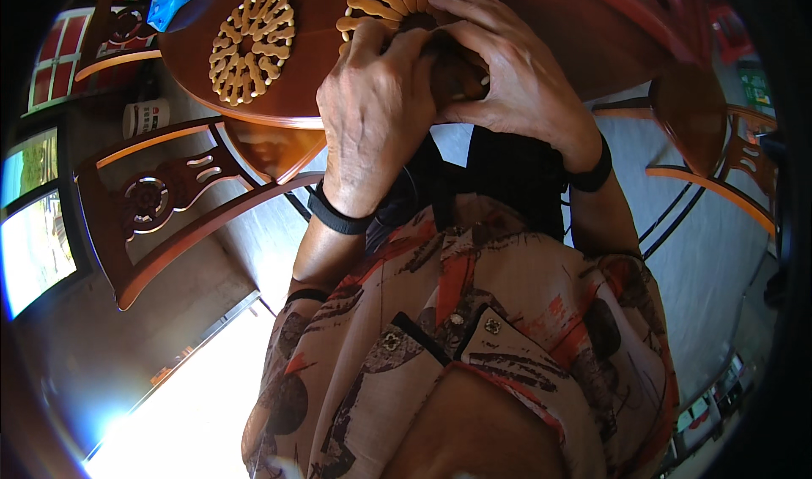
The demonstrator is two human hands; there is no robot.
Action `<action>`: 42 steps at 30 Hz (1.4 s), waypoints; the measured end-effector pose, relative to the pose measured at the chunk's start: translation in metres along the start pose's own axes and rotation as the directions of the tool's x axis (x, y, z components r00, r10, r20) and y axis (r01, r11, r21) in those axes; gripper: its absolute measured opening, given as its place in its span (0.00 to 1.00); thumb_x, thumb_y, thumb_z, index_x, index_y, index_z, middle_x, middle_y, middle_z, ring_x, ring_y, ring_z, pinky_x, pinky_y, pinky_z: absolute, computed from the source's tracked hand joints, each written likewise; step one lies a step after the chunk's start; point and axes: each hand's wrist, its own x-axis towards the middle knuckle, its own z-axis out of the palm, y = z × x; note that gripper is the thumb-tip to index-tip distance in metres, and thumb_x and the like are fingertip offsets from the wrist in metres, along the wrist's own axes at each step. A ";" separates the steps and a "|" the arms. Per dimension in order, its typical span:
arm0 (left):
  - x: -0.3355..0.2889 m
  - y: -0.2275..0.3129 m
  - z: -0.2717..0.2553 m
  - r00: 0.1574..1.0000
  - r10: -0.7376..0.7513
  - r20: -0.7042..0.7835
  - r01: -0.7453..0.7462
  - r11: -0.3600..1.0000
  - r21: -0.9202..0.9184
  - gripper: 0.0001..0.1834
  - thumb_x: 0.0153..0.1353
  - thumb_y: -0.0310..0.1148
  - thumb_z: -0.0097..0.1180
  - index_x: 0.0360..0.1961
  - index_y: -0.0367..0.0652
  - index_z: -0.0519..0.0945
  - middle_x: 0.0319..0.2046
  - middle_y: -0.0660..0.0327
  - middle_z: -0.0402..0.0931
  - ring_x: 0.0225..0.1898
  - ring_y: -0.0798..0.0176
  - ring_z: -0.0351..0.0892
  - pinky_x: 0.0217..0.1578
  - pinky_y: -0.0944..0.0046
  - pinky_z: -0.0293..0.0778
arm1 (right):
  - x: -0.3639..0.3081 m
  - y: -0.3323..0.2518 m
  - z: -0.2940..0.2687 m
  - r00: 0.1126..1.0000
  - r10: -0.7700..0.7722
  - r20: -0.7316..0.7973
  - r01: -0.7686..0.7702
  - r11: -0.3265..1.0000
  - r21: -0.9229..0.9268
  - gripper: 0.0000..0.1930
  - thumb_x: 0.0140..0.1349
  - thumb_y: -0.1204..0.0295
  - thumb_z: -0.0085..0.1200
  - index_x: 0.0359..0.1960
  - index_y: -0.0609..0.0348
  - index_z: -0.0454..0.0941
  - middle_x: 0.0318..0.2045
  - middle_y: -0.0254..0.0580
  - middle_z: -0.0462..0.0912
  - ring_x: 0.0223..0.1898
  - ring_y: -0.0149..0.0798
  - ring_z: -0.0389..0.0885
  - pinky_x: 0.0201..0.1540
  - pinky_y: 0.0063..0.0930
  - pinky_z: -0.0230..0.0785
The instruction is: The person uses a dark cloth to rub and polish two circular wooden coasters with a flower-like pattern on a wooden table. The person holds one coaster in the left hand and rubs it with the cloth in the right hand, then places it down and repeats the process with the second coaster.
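A round trivet of tan, peg-shaped wooden pieces (378,9) set in a ring, with white beads along its rim, is at the table's near edge. My left hand (372,98) is closed at its near side, fingers curled inward; what they pinch is hidden. My right hand (516,77) curves round the trivet's near right part, thumb low and fingers over the top. Between the hands the trivet lies in dark shadow. A second, finished-looking trivet of the same kind (252,48) lies flat to the left, apart from both hands.
The dark red-brown round table (315,56) spans the top. A blue packet (172,1) is at its far left, a red tray (647,22) at its right. Carved wooden chairs (182,193) stand left and right (706,128). A white bucket (145,119) sits beyond the left chair.
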 end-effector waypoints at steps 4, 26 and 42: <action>-0.025 0.008 -0.014 0.996 0.077 0.042 -0.080 0.994 0.080 0.11 0.62 0.23 0.67 0.45 0.44 0.89 0.37 0.54 0.77 0.35 0.50 0.87 0.31 0.52 0.84 | -0.001 0.001 0.002 0.998 -0.038 -0.039 0.038 0.999 -0.001 0.40 0.48 0.50 0.85 0.59 0.61 0.88 0.74 0.49 0.79 0.80 0.50 0.70 0.85 0.49 0.58; -0.046 0.012 -0.035 0.987 -0.032 0.155 0.036 0.999 -0.025 0.11 0.61 0.26 0.73 0.46 0.46 0.91 0.37 0.56 0.82 0.30 0.51 0.89 0.30 0.54 0.84 | 0.003 -0.005 -0.005 0.997 -0.003 0.072 0.004 1.000 -0.018 0.44 0.44 0.55 0.86 0.67 0.53 0.86 0.80 0.42 0.73 0.83 0.50 0.64 0.87 0.52 0.55; -0.065 -0.033 -0.062 0.945 -0.289 0.152 0.326 0.864 -0.383 0.10 0.66 0.24 0.72 0.48 0.39 0.92 0.41 0.55 0.87 0.39 0.54 0.93 0.40 0.59 0.84 | 0.020 -0.002 -0.023 0.973 -0.081 0.216 0.099 0.993 -0.071 0.37 0.49 0.58 0.85 0.63 0.55 0.88 0.73 0.42 0.79 0.73 0.51 0.73 0.79 0.48 0.66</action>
